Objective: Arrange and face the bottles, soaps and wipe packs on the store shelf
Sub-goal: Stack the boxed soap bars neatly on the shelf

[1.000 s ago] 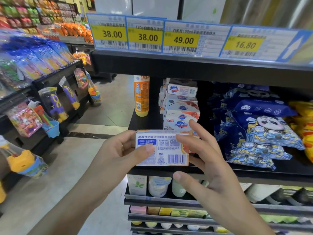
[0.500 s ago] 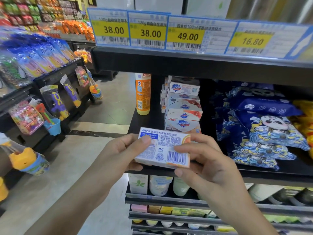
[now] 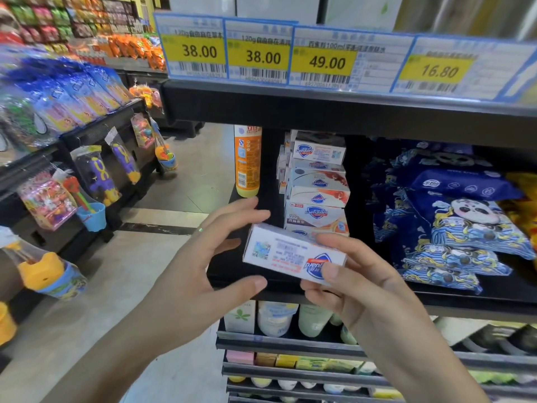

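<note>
Evidently for turning, the right hand [image 3: 366, 289] pinches the upside-down soap box [image 3: 290, 257]; left hand [image 3: 203, 257] fingers spread open beside it, touching nothing.

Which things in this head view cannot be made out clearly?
- White soap box held by the right hand: small print blurred; its logo is upside down.
- Tall orange bottle: top hidden behind the black upper shelf.
- Yellow packs: cut off by the right edge.
- Price tag "16.80": product text blurred.
- Left hand: open, contact with the box unclear.
</note>
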`<act>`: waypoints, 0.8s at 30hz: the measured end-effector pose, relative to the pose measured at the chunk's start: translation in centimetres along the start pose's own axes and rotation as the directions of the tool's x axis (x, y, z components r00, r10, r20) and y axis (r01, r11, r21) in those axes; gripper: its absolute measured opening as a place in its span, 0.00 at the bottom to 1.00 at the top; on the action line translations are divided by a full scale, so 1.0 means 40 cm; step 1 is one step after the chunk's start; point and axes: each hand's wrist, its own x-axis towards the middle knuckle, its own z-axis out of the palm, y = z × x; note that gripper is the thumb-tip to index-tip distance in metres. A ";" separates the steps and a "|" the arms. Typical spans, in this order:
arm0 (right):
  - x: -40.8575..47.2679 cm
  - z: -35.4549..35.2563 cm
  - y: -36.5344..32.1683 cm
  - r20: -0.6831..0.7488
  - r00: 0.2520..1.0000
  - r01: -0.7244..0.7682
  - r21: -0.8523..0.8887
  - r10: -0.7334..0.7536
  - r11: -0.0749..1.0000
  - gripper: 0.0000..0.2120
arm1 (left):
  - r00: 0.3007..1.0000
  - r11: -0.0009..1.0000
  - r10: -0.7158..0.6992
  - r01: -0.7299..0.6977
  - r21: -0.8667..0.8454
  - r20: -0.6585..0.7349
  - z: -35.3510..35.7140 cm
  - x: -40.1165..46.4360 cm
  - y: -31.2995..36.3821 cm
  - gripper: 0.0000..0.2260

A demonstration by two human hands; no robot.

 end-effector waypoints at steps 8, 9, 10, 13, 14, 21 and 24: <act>0.001 0.020 0.003 -0.026 0.994 -0.109 0.023 0.109 0.994 0.20 | 0.998 0.998 -0.057 0.057 -0.032 0.003 0.012 0.002 0.011 0.21; 0.000 0.021 0.003 -0.045 0.993 -0.110 0.000 0.110 0.994 0.19 | 0.998 0.998 -0.063 0.063 -0.031 -0.009 0.014 0.002 0.010 0.21; -0.001 0.024 0.003 -0.064 0.992 -0.110 -0.035 0.108 0.993 0.19 | 0.997 0.997 -0.073 0.073 -0.031 -0.017 0.015 0.001 0.009 0.21; -0.003 0.030 0.006 -0.088 0.993 -0.097 -0.182 0.082 0.979 0.22 | 0.994 0.993 -0.103 0.101 -0.060 -0.036 0.021 -0.004 0.003 0.20; -0.002 0.030 0.009 -0.100 0.993 -0.077 -0.222 0.056 0.972 0.21 | 0.993 0.991 -0.110 0.107 -0.075 -0.043 0.023 -0.005 0.004 0.20; -0.011 0.023 0.043 -0.014 0.953 0.255 -0.502 -0.303 0.826 0.34 | 0.949 0.894 -0.315 0.292 -0.341 -0.014 0.029 0.003 0.007 0.19; -0.008 0.015 0.055 0.078 0.926 0.340 -0.596 -0.369 0.728 0.37 | 0.923 0.850 -0.385 0.346 -0.398 -0.020 0.028 0.008 0.003 0.22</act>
